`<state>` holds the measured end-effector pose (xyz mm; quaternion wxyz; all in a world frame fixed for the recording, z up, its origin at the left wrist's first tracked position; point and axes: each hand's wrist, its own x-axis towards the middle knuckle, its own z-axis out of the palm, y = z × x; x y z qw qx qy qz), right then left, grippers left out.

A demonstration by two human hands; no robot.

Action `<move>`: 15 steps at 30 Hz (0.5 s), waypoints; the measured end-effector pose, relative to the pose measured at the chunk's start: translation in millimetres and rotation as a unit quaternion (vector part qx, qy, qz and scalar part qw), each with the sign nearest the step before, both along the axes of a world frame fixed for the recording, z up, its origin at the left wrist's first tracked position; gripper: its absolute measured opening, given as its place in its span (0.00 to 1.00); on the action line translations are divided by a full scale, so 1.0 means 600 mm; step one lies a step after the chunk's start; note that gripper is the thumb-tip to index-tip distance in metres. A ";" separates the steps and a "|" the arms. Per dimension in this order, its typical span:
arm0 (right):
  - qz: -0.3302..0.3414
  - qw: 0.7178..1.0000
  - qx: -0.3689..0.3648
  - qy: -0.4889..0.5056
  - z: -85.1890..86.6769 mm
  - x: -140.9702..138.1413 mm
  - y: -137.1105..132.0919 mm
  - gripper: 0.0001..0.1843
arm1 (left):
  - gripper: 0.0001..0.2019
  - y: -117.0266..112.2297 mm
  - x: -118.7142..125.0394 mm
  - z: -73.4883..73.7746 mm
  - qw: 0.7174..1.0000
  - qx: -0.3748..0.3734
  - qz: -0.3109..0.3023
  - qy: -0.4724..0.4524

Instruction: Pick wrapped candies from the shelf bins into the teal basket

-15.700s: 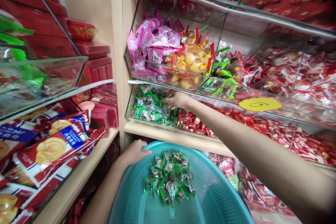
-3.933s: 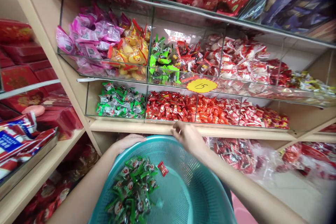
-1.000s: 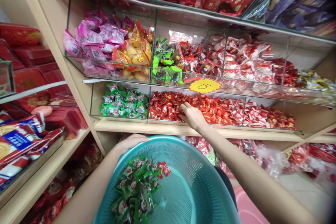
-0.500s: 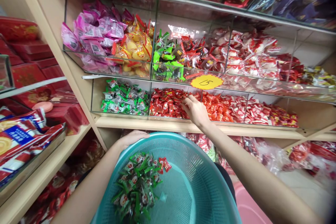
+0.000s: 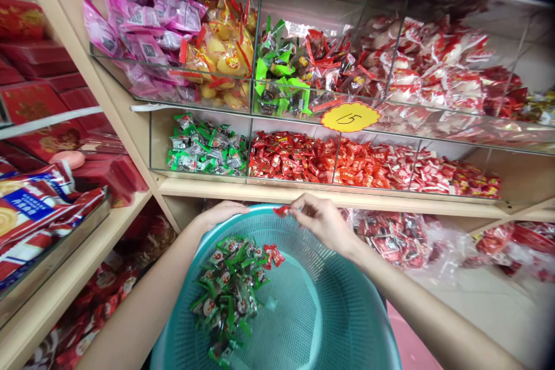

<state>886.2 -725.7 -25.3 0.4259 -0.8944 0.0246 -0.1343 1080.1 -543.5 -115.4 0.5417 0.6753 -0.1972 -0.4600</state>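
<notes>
Fingers (image 5: 300,207) of right hand (image 5: 323,222) pinch red candy (image 5: 281,210) over far rim of basket (image 5: 342,312); left hand (image 5: 221,215) seemingly clamps that rim. Drop-off step, likely; next needs release past rim.

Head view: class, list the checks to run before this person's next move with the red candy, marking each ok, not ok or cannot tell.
1. Fingertip grip of the right hand on the red candy: ok.
2. That candy held above the far rim of the teal basket: ok.
3. Grip of the left hand on the basket rim: ok.
4. Bare mesh free beside the green candies: ok.
5. More candies hidden in the right palm: cannot tell.
</notes>
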 end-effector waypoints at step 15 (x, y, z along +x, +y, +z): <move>0.086 0.939 -0.218 0.250 -0.181 0.030 -0.033 0.12 | 0.19 0.000 0.003 -0.001 0.999 0.012 -0.017 -0.042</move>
